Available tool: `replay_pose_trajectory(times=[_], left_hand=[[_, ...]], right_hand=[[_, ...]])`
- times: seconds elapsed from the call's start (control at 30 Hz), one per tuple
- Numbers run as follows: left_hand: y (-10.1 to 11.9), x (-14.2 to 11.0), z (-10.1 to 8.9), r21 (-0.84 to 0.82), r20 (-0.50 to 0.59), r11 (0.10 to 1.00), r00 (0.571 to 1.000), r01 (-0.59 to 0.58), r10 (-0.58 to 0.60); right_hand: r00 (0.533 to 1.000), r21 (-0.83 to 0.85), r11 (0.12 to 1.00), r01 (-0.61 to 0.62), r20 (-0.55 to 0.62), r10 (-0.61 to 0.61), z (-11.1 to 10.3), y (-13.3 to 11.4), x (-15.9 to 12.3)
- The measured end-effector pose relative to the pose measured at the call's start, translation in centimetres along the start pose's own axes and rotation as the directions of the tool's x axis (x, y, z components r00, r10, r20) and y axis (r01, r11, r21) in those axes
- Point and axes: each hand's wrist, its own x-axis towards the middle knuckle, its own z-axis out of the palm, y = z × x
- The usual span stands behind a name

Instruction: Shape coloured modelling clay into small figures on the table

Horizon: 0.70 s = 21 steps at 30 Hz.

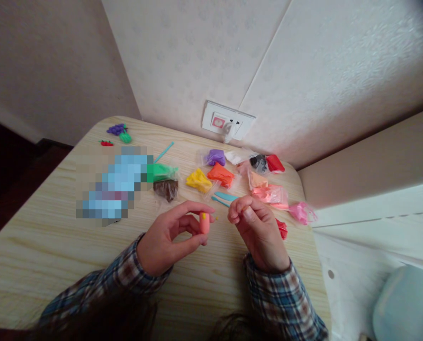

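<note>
My left hand pinches a small orange clay cylinder between thumb and fingers, with a yellow speck on its top. My right hand is curled closed just to the right of it, fingertips pressed together on something too small to make out. Both hands hover over the light wooden table. Just beyond them lie two teal modelling tools. A red clay lump sits partly hidden behind my right hand.
Bags of clay lie across the table: yellow, orange, purple, green, brown, pink, red. Small clay fruit figures sit at the far left. A wall socket is behind.
</note>
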Motion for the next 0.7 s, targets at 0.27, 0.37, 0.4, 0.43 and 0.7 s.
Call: replay_pose_trajectory(times=[0.27, 0.37, 0.4, 0.43, 0.7], left_hand=[[0.2, 0.0, 0.1, -0.015, 0.011, 1.0, 1.0, 0.027, -0.027], [0.2, 0.0, 0.2, -0.043, 0.013, 0.998, 0.999, 0.036, -0.035], [0.2, 0.0, 0.2, -0.049, 0.015, 0.998, 0.999, 0.037, -0.036], [0.2, 0.0, 0.2, -0.051, 0.019, 0.998, 0.999, 0.038, -0.037], [0.2, 0.0, 0.2, -0.041, 0.044, 0.998, 0.998, 0.051, -0.049]], right_hand=[[0.997, -0.17, 0.983, 0.073, 0.031, -0.069, 0.0, -0.1, -0.1], [0.996, -0.21, 0.974, 0.087, 0.016, -0.085, 0.0, -0.1, -0.1], [0.996, -0.235, 0.968, 0.087, 0.008, -0.087, 0.1, -0.1, -0.1], [0.996, -0.267, 0.959, 0.09, 0.005, -0.092, 0.2, -0.2, -0.2], [0.984, -0.44, 0.881, 0.174, 0.033, -0.178, 1.2, -0.6, -0.6]])
